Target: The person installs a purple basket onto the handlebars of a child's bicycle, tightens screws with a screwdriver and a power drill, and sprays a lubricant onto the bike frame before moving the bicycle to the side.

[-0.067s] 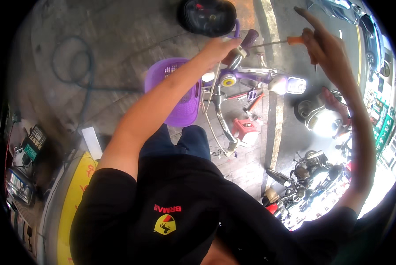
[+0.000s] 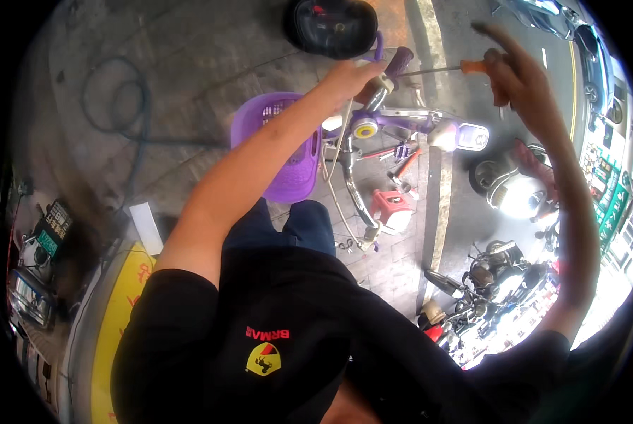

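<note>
A bicycle handlebar [image 2: 362, 201] with chrome tubing and purple parts stands before me. My left hand [image 2: 352, 79] is closed round its far end, beside the dark purple grip [image 2: 400, 61]; the fingertips are partly hidden. In my right hand [image 2: 520, 81] is a screwdriver [image 2: 474, 67] with an orange handle. Its thin shaft points left, and its tip lies close to the grip and my left hand. The index finger of the right hand is stretched out, slightly blurred. A purple basket [image 2: 299, 177] hangs left of the handlebar, partly behind my left forearm.
On the paving lie an orange-handled tool [image 2: 407, 164] and a red-and-white container [image 2: 393, 210]. A black tub [image 2: 332, 28] stands at the far side. A hose [image 2: 144, 106] coils at left. Parked motorcycles [image 2: 489, 272] and a scooter [image 2: 518, 187] are to the right, near the road.
My right hand has shifted very slightly to the right with the screwdriver. My left hand stays on the handlebar.
</note>
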Demonstrator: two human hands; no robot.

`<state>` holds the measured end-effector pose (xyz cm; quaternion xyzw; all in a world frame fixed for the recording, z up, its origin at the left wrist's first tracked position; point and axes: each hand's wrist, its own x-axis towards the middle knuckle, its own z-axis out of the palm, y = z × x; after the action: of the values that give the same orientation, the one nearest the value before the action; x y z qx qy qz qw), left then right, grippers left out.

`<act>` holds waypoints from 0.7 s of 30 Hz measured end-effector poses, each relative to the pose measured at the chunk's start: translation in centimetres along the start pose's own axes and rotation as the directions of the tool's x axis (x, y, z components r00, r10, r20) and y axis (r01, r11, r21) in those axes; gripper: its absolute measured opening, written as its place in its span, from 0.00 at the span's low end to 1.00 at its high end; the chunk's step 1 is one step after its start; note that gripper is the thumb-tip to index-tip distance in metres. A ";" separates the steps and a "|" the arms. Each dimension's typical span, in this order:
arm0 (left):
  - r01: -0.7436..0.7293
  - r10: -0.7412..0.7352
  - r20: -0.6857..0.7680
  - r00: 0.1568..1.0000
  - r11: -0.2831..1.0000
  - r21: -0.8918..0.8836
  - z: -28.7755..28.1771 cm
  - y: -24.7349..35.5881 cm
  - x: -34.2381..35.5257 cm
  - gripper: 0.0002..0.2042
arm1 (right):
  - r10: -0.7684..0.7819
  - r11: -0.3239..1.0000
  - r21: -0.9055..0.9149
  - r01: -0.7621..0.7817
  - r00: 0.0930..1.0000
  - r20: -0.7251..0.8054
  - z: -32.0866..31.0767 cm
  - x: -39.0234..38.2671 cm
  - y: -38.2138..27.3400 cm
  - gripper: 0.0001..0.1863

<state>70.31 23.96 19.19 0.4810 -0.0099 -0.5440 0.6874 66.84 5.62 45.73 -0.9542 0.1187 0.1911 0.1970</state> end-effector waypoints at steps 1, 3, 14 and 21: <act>-0.004 0.004 -0.003 1.000 1.000 0.000 0.0 -0.1 0.1 0.21 | 0.100 0.986 0.129 -0.105 0.994 0.043 -0.2 -0.1 -0.3 0.19; -0.013 0.013 -0.012 1.000 1.000 0.003 0.1 -0.2 0.3 0.21 | 0.213 0.942 0.240 -0.234 0.971 0.111 -0.5 -0.4 -0.7 0.18; -0.025 0.022 -0.055 0.998 0.998 -0.057 0.3 0.0 0.4 0.20 | -0.639 0.503 -0.657 0.561 0.754 0.155 -1.1 -0.9 1.1 0.18; -0.026 0.023 -0.055 0.998 0.998 -0.050 0.7 -0.4 0.9 0.20 | 0.152 0.988 0.013 -0.153 0.988 0.034 -0.2 2.3 -2.1 0.19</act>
<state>70.01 22.81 18.82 0.4778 0.0167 -0.5224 0.7061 69.60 7.10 45.61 -0.9376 0.1895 0.2204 0.1910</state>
